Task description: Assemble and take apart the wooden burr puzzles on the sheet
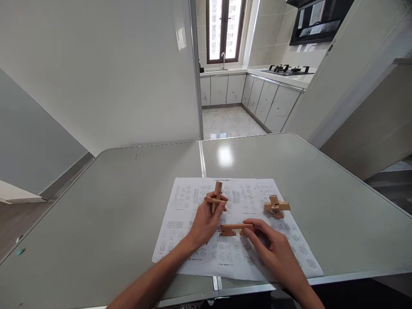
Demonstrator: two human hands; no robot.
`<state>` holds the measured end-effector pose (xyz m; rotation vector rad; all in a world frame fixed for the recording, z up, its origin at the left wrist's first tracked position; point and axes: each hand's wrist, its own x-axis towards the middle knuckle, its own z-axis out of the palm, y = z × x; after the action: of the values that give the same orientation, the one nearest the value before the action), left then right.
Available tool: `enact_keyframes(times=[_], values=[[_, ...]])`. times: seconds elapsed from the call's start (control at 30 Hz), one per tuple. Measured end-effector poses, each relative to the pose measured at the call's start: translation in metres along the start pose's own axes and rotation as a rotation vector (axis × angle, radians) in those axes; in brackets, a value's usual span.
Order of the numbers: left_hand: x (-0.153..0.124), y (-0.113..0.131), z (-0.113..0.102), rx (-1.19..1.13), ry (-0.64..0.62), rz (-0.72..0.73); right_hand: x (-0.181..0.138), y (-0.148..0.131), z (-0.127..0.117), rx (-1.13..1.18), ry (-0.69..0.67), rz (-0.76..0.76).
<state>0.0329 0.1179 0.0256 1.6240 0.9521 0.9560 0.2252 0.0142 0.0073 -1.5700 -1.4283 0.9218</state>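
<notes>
My left hand [208,214] is closed around two or more wooden puzzle pieces [218,189] that cross each other, one standing upright and one lying across it. In my right hand [272,242], a notched wooden puzzle piece [228,230] is pinched by its right end between thumb and fingers. The notch in its lower edge faces me. Both hands are over a printed instruction sheet [193,268] with rows of small line drawings. To the right, apart from both hands, an assembled wooden cross-shaped puzzle [276,207] rests on the sheet.
The sheet lies on a grey folding table [144,184] with a metal seam down its middle. A small teal object [20,252] is near the table's left edge. Beyond stand a white partition [128,77] and a kitchen with a gas hob [287,70].
</notes>
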Motion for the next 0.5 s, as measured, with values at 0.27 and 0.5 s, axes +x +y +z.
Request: enact_keyframes(times=[0.27,0.5], values=[[-0.001,0.002,0.001,-0.199,-0.072,-0.102,0.001,0.006,0.005,-0.044,0.003,-0.137],[-0.002,0.011,-0.005,-0.341,-0.146,-0.243,0.001,0.006,0.008,-0.145,0.029,-0.206]])
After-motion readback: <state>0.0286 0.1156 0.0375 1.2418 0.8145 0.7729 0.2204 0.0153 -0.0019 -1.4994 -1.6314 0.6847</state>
